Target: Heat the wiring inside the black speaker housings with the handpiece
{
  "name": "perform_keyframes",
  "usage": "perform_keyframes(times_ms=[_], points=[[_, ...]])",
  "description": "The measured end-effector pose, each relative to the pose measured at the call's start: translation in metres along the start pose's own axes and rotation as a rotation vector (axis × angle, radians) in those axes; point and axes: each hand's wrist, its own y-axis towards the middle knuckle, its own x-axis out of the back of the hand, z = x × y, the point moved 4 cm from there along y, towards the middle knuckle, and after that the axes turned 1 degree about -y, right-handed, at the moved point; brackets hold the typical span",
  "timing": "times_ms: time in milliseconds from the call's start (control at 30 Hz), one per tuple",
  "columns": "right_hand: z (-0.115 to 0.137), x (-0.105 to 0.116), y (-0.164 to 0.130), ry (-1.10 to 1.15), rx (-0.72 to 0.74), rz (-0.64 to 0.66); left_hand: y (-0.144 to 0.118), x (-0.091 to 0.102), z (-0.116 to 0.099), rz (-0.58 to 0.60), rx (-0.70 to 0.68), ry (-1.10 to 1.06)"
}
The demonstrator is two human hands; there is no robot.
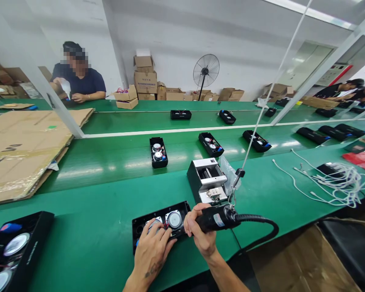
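Under the left hand point(152, 247), fingers pressing flat, lies the speaker case point(161, 223) on the worktop point(94, 239). Just beside it the right hand point(200, 233) grips a screwdriver point(220, 219) closed-fisted, its cable point(261, 227) trailing away. Beyond the right hand stands a grey box point(207, 180).

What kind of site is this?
Most likely an electronics assembly line. Open speaker housings sit spaced along a green conveyor belt, the right hand grips a hanging electric screwdriver, and cartons are stacked by the wall.
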Motion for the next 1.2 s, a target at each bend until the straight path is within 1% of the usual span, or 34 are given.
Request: perform_keyframes(times_ms=[133, 200, 300, 400, 500, 700, 800, 900, 1000, 1100, 1200], points=[[0.004, 0.002, 0.000, -0.033, 0.009, -0.011, 0.002, 0.003, -0.002, -0.005, 0.014, -0.008], [0.010, 0.003, 0.002, -0.041, 0.021, -0.032, 0.005, 0.007, -0.002, -0.027, 0.029, -0.032], [0.024, 0.001, 0.006, 0.004, 0.045, -0.056, 0.011, 0.015, -0.002, -0.069, 0.045, -0.098], [0.035, -0.004, 0.007, 0.072, 0.065, -0.045, 0.015, 0.022, -0.001, -0.107, 0.023, -0.164], [0.041, -0.008, 0.005, 0.107, 0.073, -0.025, 0.017, 0.025, 0.000, -0.126, -0.023, -0.212], [0.036, -0.013, -0.001, 0.132, 0.063, 0.026, 0.013, 0.023, 0.000, -0.147, -0.072, -0.215], [0.033, -0.013, -0.003, 0.115, 0.070, 0.050, 0.010, 0.020, 0.001, -0.130, -0.040, -0.185], [0.033, -0.007, -0.002, 0.059, 0.077, 0.007, 0.008, 0.013, 0.003, -0.063, 0.037, -0.117], [0.032, -0.001, 0.003, -0.002, 0.097, -0.056, 0.004, 0.004, 0.004, -0.001, 0.053, -0.052], [0.026, 0.002, 0.004, -0.034, 0.097, -0.060, 0.001, -0.001, 0.004, -0.004, 0.043, -0.042], [0.012, 0.007, 0.001, -0.062, 0.064, -0.042, 0.000, -0.002, 0.004, -0.015, 0.036, -0.054]])
